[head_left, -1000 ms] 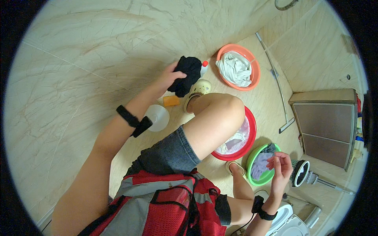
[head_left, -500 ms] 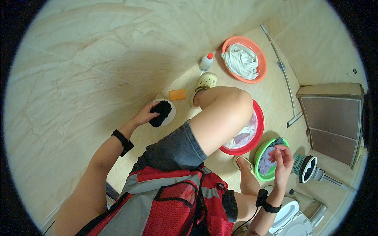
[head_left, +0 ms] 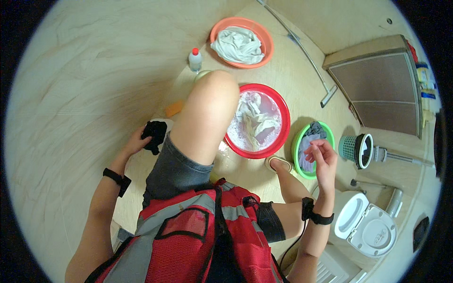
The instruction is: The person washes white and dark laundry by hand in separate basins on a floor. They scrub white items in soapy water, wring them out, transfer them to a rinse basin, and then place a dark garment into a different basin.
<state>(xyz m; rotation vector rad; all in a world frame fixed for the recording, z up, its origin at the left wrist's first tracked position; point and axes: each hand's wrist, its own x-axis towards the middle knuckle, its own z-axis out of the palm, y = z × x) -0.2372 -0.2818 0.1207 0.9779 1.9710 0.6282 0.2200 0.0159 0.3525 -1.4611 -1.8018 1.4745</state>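
At the left, my left hand is closed on the edge of a bunched black cloth. A round white thing, mostly hidden, shows behind the cloth and beside my raised leg. My right hand is in the air at the right, fingers loosely bent and apart, with nothing in it. It is seen over the edge of a green basin holding lilac and dark grey cloth. In the middle stands a red basin of foamy water with a pale garment soaking in it.
An orange block lies near my leg. Farther off are a red-capped bottle and an orange basin of white cloth. A squeegee leans at the back. A waste bin and a toilet stand right.
The view has swung to the right, so things sit farther left and the red basin shows nearly whole. My left hand still holds the black cloth; my right hand stays raised.
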